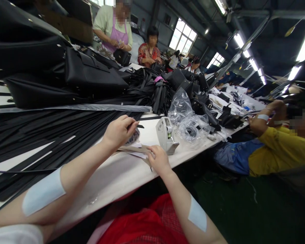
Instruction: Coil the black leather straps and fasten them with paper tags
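My left hand (121, 131) is raised over the table, fingers curled in a pinch. A short dark end of what looks like a black strip (140, 126) sticks out at its fingertips. My right hand (158, 158) is closed at the right end of a flat tan strip of paper or card (134, 148). White slips lie under that strip, and their ends are partly covered by my fingers. Just beyond my right hand stands a white tape dispenser (164, 135). Behind my left fingers sits a round, clear-wrapped item (134, 136), mostly hidden.
Long black straps (40, 135) spread across the table's left side. Black bags (94, 73) pile up behind them, beside a strap bundle with a pink tie (159, 79). Crumpled clear plastic (185, 117) lies right. A co-worker in a yellow top (282, 149) sits close at right; others work behind.
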Tool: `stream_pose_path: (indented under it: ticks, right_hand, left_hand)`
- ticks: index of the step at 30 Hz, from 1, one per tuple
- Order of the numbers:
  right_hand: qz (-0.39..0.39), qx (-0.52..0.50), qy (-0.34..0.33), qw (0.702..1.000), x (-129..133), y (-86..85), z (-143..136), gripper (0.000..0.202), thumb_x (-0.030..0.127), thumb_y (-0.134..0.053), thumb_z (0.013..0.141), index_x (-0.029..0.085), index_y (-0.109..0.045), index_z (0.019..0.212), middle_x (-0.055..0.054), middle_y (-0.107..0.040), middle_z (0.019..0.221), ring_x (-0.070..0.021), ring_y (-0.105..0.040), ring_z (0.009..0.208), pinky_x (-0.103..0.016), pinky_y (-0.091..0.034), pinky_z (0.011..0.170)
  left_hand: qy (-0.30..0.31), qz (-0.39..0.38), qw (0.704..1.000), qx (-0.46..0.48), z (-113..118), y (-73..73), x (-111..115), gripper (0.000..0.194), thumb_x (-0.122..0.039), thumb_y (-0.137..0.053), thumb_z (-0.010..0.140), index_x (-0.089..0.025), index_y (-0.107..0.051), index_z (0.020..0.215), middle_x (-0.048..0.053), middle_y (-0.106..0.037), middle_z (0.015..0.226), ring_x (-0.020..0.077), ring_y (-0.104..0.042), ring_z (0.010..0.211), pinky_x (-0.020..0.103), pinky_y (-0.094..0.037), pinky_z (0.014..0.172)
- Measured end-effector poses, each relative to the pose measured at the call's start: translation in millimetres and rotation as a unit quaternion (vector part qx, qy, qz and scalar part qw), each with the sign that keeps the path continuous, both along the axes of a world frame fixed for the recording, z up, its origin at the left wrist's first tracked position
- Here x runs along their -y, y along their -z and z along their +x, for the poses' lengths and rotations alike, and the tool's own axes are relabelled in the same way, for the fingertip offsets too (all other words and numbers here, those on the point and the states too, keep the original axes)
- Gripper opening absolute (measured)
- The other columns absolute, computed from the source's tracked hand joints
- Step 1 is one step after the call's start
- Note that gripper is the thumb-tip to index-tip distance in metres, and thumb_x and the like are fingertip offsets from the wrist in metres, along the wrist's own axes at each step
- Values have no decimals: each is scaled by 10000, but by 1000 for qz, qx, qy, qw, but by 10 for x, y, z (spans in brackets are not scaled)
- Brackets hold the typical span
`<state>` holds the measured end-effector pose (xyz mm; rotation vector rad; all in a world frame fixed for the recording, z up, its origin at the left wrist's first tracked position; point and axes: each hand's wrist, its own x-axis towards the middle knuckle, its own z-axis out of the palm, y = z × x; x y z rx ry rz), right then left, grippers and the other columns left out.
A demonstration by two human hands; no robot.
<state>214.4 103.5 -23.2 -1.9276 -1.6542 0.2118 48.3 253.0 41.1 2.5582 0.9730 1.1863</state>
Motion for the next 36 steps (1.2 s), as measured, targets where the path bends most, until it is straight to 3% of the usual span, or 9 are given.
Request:
stream_pose_path:
  ticks: [3, 7, 13, 18, 23, 27, 31, 36]
  right_hand:
    - [-18, 73, -12, 997, -146, 119, -154, 259, 221, -628, 857, 221, -680, 1111, -78, -651, 1030, -217, -557, 1001, -338, -429, 912]
    - [-31, 110, -9, 993, -196, 216, -199, 191, 283, -607, 894, 246, -724, 1040, -72, -651, 973, -212, -556, 952, -327, -430, 857]
    - [-15, 44, -7, 999, -221, 288, -89, 146, 295, -644, 873, 259, -757, 959, -50, -675, 932, -189, -575, 913, -309, -433, 841]
    - [-16, -20, 7, 1000, -258, 325, -47, 124, 300, -652, 864, 257, -766, 887, -27, -685, 871, -168, -611, 883, -293, -445, 827]
    - [-42, 26, 0, 999, -272, 299, -2, 223, 336, -567, 921, 220, -749, 865, -26, -674, 861, -145, -619, 833, -250, -444, 764]
    - [-37, 63, 8, 997, -293, 258, -51, 243, 289, -513, 943, 185, -701, 829, -57, -656, 868, -176, -600, 834, -281, -427, 756]
    - [-19, 95, 7, 995, -299, 214, -87, 143, 206, -520, 921, 174, -659, 910, -101, -648, 927, -225, -567, 914, -320, -415, 794]
    - [16, 52, 36, 998, -66, 87, 48, 242, 186, -408, 959, 151, -631, 1047, -111, -670, 954, -232, -594, 895, -342, -434, 802]
  left_hand:
    - [-23, 1, 999, 46, -69, -85, -23, 315, -392, -447, 940, -183, -665, 851, 51, -657, 810, 192, -611, 776, 276, -435, 702]
    - [-35, -15, 997, 67, -108, -166, -21, 278, -365, -462, 934, -190, -652, 830, 49, -669, 810, 190, -615, 798, 276, -445, 734]
    - [-26, -20, 996, 79, -114, -173, 10, 271, -366, -474, 935, -185, -647, 831, 46, -668, 814, 184, -615, 809, 274, -445, 758]
    - [-4, -30, 998, 58, 18, -72, 68, 269, -355, -473, 932, -177, -655, 846, 48, -660, 809, 180, -610, 786, 274, -442, 731]
    - [28, -22, 999, -20, 212, -43, 134, 314, -378, -439, 948, -175, -657, 848, 57, -647, 828, 184, -613, 776, 282, -436, 687]
    - [36, -20, 997, -63, 146, -64, 358, 306, -385, -432, 954, -182, -649, 878, 58, -643, 848, 188, -618, 789, 289, -450, 692]
    - [16, -45, 995, -83, -110, 137, 694, 289, -368, -417, 962, -198, -634, 876, 58, -643, 859, 186, -625, 812, 289, -480, 743]
    - [-70, -119, 989, -51, -488, 454, 959, 330, -360, -362, 969, -208, -655, 985, 74, -637, 936, 208, -627, 897, 318, -493, 835]
